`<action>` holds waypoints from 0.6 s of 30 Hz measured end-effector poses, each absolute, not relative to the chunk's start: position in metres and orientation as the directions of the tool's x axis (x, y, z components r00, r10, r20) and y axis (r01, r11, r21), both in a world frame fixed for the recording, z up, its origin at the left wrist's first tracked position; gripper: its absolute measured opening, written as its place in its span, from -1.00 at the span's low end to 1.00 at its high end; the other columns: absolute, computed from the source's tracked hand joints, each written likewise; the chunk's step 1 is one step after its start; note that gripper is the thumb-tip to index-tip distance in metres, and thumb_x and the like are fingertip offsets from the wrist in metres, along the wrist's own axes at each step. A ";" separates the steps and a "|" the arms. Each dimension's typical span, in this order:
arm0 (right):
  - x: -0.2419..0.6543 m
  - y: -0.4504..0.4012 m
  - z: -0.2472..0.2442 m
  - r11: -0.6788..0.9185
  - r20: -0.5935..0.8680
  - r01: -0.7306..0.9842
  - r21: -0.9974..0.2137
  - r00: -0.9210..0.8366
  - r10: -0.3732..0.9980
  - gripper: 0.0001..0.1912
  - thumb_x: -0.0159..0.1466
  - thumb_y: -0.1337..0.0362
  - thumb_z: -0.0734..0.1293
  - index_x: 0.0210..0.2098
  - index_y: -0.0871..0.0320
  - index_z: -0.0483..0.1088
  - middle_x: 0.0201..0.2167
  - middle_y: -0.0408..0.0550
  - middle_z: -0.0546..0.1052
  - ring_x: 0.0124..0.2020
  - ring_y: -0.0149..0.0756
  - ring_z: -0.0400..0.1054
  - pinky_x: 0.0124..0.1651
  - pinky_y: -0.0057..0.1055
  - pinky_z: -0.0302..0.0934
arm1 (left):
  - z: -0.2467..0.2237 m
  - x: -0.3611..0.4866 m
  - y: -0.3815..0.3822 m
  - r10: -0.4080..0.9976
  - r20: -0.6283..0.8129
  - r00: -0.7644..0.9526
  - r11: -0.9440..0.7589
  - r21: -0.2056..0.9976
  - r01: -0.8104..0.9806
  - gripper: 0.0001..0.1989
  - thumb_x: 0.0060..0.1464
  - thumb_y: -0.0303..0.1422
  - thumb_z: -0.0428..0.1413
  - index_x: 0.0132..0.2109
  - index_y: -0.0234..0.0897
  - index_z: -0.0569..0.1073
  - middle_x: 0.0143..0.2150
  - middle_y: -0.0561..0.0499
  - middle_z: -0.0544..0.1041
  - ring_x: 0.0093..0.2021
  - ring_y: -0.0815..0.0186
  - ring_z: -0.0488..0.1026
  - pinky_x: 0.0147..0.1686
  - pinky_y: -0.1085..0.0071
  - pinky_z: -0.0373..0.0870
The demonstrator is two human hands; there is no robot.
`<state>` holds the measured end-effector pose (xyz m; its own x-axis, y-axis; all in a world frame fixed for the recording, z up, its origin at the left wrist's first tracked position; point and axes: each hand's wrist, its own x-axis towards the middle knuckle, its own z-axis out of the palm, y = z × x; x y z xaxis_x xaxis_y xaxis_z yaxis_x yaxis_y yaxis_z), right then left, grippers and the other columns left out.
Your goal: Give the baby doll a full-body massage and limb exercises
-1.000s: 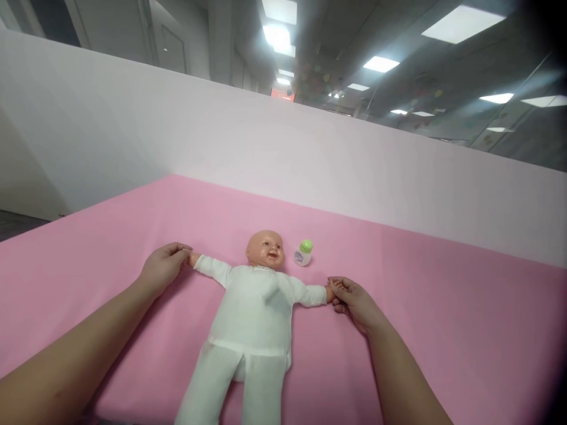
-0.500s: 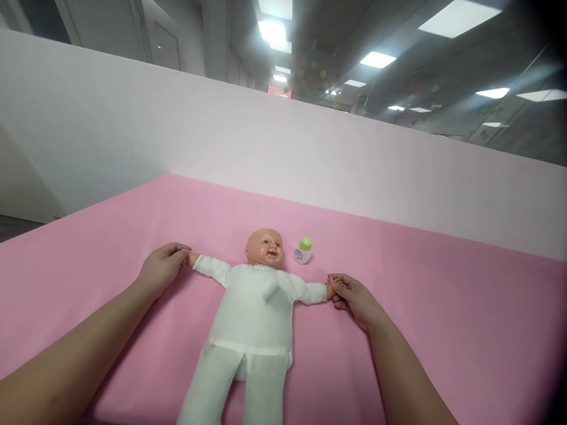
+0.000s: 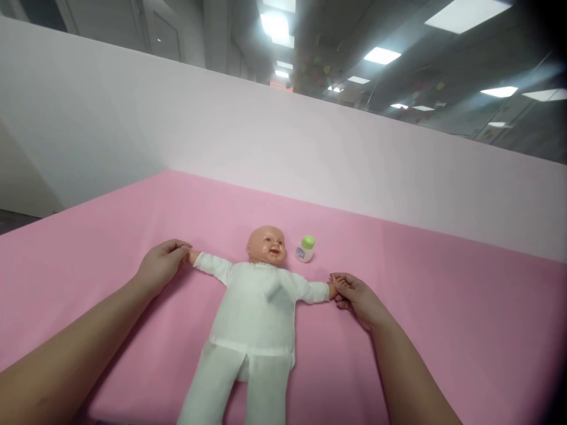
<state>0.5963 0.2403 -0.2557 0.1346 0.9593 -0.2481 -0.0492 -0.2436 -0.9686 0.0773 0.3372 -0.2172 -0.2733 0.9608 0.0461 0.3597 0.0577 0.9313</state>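
Note:
A baby doll in a white top and trousers lies on its back, arms spread out to both sides. My left hand pinches the doll's hand at the left, with fingers closed round it. At the right, my right hand grips the doll's other hand between thumb and fingers; its small fingers show above my thumb. Just right of the doll's head is a small clear bottle with a green cap and a label, touched by neither hand.
The doll and bottle rest on a pink-covered table. A pale upright panel runs along its back edge. Beyond the panel are ceiling lights and a grey door.
The view has shifted very slightly. Both hands keep hold of the doll's hands, and its arms stay spread.

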 end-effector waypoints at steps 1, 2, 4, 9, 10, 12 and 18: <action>0.596 0.240 -0.255 -0.243 -0.248 -0.051 -0.969 0.132 0.960 -0.41 0.14 0.02 0.64 0.04 0.15 0.50 -0.34 -0.11 0.49 -0.42 -0.43 0.32 -0.38 -0.48 0.35 | -0.218 0.077 0.337 0.961 0.047 -0.271 0.055 0.933 0.356 -0.70 -0.11 -0.20 0.23 -0.22 -0.21 0.64 -0.42 -0.01 0.57 -0.47 0.22 0.44 -0.53 0.37 0.33; 0.596 0.240 -0.255 -0.241 -0.246 -0.052 -0.969 0.129 0.961 -0.41 0.14 0.01 0.64 0.04 0.14 0.50 -0.34 -0.12 0.48 -0.42 -0.43 0.32 -0.38 -0.49 0.35 | -0.218 0.077 0.338 0.961 0.047 -0.271 0.053 0.935 0.352 -0.70 -0.12 -0.20 0.23 -0.22 -0.21 0.64 -0.42 -0.01 0.57 -0.47 0.21 0.44 -0.54 0.37 0.33; 0.596 0.241 -0.255 -0.236 -0.241 -0.052 -0.970 0.121 0.963 -0.40 0.14 0.01 0.64 0.05 0.14 0.50 -0.34 -0.13 0.48 -0.42 -0.44 0.31 -0.37 -0.49 0.35 | -0.219 0.077 0.338 0.960 0.046 -0.277 0.055 0.937 0.344 -0.70 -0.12 -0.19 0.23 -0.22 -0.21 0.64 -0.43 -0.01 0.57 -0.48 0.22 0.43 -0.55 0.37 0.32; 0.596 0.244 -0.257 -0.234 -0.239 -0.053 -0.971 0.104 0.965 -0.42 0.15 0.01 0.63 0.04 0.14 0.50 -0.32 -0.13 0.47 -0.41 -0.44 0.30 -0.39 -0.50 0.32 | -0.218 0.077 0.337 0.962 0.043 -0.270 0.053 0.940 0.338 -0.70 -0.13 -0.19 0.23 -0.23 -0.21 0.64 -0.43 -0.01 0.57 -0.49 0.23 0.43 -0.55 0.38 0.31; 0.596 0.244 -0.258 -0.235 -0.239 -0.049 -0.971 0.105 0.965 -0.42 0.16 0.00 0.63 0.04 0.14 0.50 -0.31 -0.13 0.47 -0.41 -0.43 0.31 -0.39 -0.49 0.33 | -0.218 0.077 0.337 0.963 0.043 -0.267 0.051 0.941 0.334 -0.70 -0.13 -0.19 0.24 -0.23 -0.21 0.64 -0.43 -0.01 0.57 -0.49 0.23 0.43 -0.55 0.38 0.32; 0.597 0.244 -0.259 -0.232 -0.235 -0.036 -0.972 0.112 0.966 -0.43 0.18 0.00 0.62 0.05 0.14 0.50 -0.33 -0.12 0.48 -0.40 -0.42 0.32 -0.39 -0.49 0.32 | -0.218 0.078 0.336 0.963 0.042 -0.268 0.050 0.945 0.325 -0.71 -0.13 -0.19 0.24 -0.23 -0.22 0.64 -0.43 -0.01 0.56 -0.49 0.24 0.42 -0.54 0.38 0.33; 0.597 0.241 -0.257 -0.229 -0.231 -0.029 -0.973 0.146 0.962 -0.41 0.21 0.01 0.60 0.11 0.14 0.47 -0.36 -0.09 0.52 -0.44 -0.40 0.32 -0.45 -0.50 0.26 | -0.218 0.079 0.337 0.962 0.025 -0.270 0.062 0.949 0.310 -0.69 -0.15 -0.20 0.24 -0.22 -0.22 0.64 -0.43 -0.01 0.56 -0.48 0.24 0.43 -0.53 0.39 0.34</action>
<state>0.5973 0.2409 -0.2575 0.1455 0.9620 -0.2309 -0.0287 -0.2292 -0.9730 0.0787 0.3366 -0.2179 -0.2702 0.9625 0.0251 0.3104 0.0624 0.9486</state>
